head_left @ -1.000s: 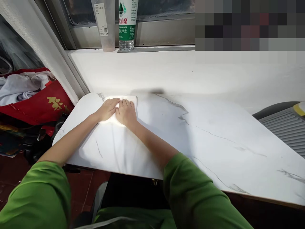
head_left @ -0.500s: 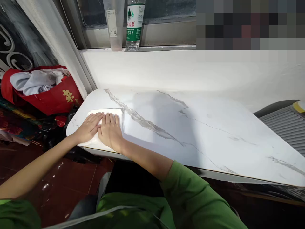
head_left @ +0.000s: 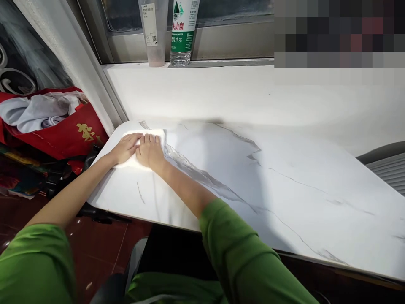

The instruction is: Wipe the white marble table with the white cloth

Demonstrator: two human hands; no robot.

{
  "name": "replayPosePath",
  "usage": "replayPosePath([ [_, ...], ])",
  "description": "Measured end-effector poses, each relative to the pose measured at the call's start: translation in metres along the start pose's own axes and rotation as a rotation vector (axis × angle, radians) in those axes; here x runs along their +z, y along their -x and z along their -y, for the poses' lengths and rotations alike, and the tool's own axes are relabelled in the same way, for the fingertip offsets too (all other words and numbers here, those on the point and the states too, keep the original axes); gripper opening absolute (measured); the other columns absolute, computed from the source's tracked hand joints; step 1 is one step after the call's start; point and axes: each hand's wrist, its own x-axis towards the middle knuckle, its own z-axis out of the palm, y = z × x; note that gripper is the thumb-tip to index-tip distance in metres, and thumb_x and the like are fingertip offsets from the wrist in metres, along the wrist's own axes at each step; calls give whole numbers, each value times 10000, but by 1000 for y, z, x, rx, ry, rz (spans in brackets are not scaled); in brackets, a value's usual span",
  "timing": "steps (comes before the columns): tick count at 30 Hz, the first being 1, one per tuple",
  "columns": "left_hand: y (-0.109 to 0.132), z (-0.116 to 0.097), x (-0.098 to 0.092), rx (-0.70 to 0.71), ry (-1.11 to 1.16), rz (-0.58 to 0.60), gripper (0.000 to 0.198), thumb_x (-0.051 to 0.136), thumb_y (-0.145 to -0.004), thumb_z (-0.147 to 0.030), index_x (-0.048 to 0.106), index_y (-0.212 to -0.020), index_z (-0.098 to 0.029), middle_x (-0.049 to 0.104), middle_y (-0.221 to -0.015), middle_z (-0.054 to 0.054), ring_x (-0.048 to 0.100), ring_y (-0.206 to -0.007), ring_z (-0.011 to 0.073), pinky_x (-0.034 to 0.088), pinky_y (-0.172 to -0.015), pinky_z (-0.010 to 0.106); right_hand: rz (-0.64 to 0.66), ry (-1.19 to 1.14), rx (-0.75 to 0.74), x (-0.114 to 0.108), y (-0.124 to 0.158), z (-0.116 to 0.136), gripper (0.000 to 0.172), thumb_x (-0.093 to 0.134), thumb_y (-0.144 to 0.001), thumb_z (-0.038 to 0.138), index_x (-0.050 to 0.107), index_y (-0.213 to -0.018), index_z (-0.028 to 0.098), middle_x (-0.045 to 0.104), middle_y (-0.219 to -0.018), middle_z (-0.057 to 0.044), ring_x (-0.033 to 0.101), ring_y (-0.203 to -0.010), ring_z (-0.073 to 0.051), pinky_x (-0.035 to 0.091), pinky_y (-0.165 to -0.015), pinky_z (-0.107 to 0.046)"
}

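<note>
A white folded cloth [head_left: 160, 136] lies at the far left corner of the white marble table [head_left: 253, 181]. My left hand [head_left: 126, 147] and my right hand [head_left: 150, 151] rest side by side on top of it, fingers stretched flat and pressing down. Both hands cover most of the cloth; only its far edge and right edge show. My sleeves are green.
On the window ledge [head_left: 221, 88] behind the table stand a clear plastic cup [head_left: 153, 31] and a water bottle [head_left: 183, 31] with a green label. A red bag [head_left: 63, 126] with grey clothes sits on the floor at the left. A grey ribbed object [head_left: 389, 171] lies at the right edge.
My hands and the cloth slid from the far corner toward the near left edge, then back away to the far left corner. Both hands stayed flat on the cloth.
</note>
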Motion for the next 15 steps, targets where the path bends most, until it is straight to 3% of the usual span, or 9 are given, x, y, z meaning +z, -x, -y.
replayPosePath([
  [4, -53, 19, 7, -31, -3, 0, 545, 362, -904, -342, 477, -1395, -133, 501, -1491, 123, 421, -1397, 276, 279, -1192, 448, -16, 11, 13, 8, -41, -31, 509, 343, -966, 223, 481, -1375, -47, 533, -1398, -253, 445, -1291, -335, 263, -1115, -472],
  [7, -80, 26, 11, -44, 5, -5, 539, 375, -902, -333, 483, -1395, -142, 509, -1488, 112, 426, -1395, 269, 284, -1190, 422, -46, 12, 39, 15, -60, -49, 484, 332, -973, 219, 498, -1357, -25, 553, -1367, -244, 457, -1273, -325, 271, -1102, -460],
  [10, -90, 27, 13, -54, 12, -11, 542, 376, -904, -331, 478, -1402, -145, 503, -1495, 105, 428, -1391, 269, 291, -1186, 417, -80, -10, 44, 22, -69, -58, 468, 334, -972, 215, 512, -1340, -15, 574, -1338, -236, 468, -1255, -326, 273, -1096, -465],
  [15, -82, 17, 12, -69, 8, -22, 558, 348, -909, -354, 473, -1407, -136, 492, -1503, 112, 419, -1397, 273, 278, -1191, 428, -107, -33, 39, 22, -62, -58, 479, 326, -966, 201, 514, -1344, -25, 566, -1360, -230, 455, -1281, -325, 253, -1119, -458],
])
